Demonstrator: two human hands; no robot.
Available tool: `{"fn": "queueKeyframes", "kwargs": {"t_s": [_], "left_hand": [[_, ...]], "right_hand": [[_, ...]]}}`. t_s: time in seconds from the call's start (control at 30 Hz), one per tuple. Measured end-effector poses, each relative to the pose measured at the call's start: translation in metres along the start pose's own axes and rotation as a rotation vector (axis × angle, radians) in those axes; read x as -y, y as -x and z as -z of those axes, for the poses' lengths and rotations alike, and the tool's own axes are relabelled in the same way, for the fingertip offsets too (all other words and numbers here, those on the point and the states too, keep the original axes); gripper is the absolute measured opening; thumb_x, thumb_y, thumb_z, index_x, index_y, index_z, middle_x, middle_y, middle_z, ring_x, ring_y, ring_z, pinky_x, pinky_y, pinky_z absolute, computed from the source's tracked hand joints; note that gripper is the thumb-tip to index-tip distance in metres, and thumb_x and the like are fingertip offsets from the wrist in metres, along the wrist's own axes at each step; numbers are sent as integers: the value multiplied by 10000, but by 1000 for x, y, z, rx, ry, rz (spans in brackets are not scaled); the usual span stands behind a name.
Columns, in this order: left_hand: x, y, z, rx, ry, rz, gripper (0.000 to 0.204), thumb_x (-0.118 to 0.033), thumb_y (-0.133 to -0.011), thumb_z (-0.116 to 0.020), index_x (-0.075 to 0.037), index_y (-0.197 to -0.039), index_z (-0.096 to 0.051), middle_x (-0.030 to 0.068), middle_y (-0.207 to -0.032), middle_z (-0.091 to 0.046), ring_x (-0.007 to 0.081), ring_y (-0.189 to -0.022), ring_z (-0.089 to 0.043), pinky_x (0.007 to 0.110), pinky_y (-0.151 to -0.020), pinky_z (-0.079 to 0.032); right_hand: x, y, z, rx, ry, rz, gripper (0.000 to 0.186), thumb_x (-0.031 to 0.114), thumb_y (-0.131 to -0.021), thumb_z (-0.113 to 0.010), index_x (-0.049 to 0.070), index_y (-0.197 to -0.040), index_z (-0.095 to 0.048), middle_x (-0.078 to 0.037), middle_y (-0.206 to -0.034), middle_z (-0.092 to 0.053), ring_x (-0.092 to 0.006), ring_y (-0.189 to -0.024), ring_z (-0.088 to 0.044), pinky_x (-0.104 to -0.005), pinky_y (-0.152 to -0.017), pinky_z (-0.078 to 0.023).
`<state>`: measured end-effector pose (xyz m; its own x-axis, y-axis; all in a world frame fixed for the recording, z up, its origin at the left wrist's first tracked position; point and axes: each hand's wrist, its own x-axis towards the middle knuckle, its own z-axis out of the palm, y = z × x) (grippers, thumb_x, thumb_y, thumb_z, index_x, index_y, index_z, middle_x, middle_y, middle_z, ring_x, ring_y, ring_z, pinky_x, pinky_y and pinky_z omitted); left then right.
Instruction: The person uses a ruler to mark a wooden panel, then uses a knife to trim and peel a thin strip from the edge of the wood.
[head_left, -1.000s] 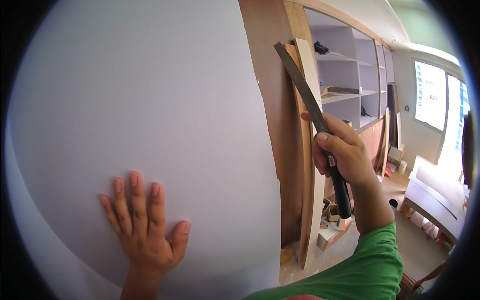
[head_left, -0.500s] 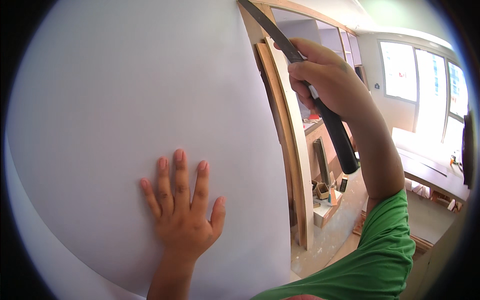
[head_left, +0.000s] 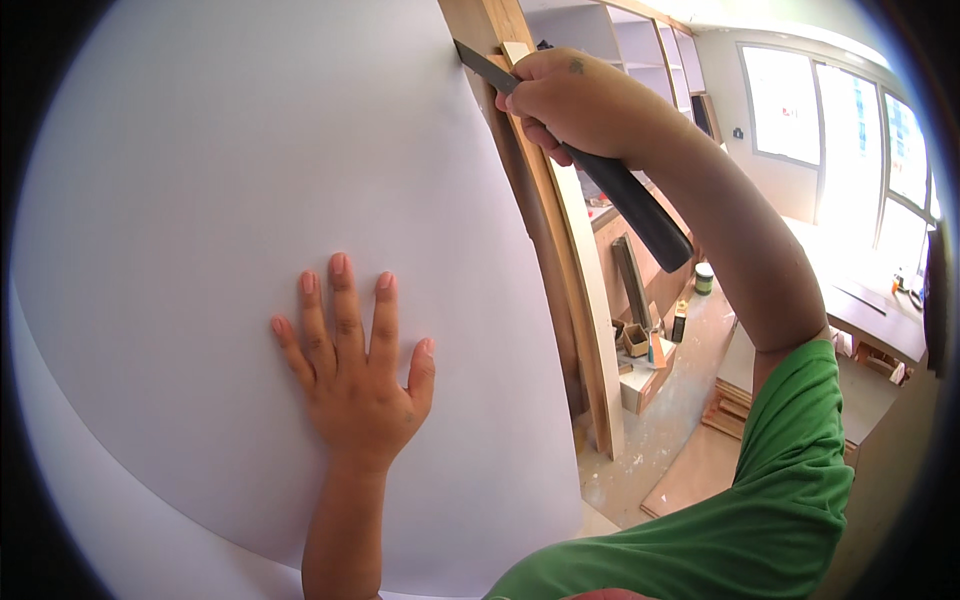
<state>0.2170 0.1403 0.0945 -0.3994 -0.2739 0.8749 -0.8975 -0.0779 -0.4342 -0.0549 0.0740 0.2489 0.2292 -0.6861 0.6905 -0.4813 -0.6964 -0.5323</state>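
Observation:
A large smooth white panel (head_left: pixel 220 200) fills the left and middle of the view. My left hand (head_left: pixel 355 385) lies flat on it with the fingers spread. Up at the panel's right edge, my right hand (head_left: pixel 575 105) is closed around a hand file (head_left: pixel 640 215), a tool with a flat, dark grey blade and a thick black handle. Its blade slants up to the left, and the tip meets the panel's edge. The handle points down to the right, below my wrist. My fingers cover part of the blade.
Wooden strips (head_left: pixel 575 290) stand upright along the panel's right edge. Behind them are open shelves (head_left: pixel 640 40), a small box (head_left: pixel 645 375) holding odds and ends, and a can (head_left: pixel 704 278) on the floor. A work table (head_left: pixel 875 310) stands at right near bright windows (head_left: pixel 785 100).
My right hand has moved up and left with the file, so its blade now sits lower across the panel's edge. My left hand appears slightly higher in view, still flat.

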Motion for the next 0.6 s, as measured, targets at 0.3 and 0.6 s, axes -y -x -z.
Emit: {"fn": "queueKeyframes", "kwargs": {"t_s": [0.3,0.6], "left_hand": [[18,-28,28,50,127,-108,524,-326,-974,-602,-102,-1447,-571,147,-1549,-505,370,-1445,-432,577,-1222,-178],[20,-248,59,77,230,-555,407,-201,-1007,-465,1,-1323,-623,218,-1355,-621,359,-1288,-548,469,-1163,-364]], "right_hand": [[-16,38,-10,-42,-233,-2,278,137,-937,-493,14,-1152,-617,2,-599,-500,-91,-488,-487,-288,-500,-405],[-41,38,-23,-19,-99,75,102,112,-940,-466,45,-941,-543,-29,-627,-526,-118,-534,-516,-325,-530,-443]]}}
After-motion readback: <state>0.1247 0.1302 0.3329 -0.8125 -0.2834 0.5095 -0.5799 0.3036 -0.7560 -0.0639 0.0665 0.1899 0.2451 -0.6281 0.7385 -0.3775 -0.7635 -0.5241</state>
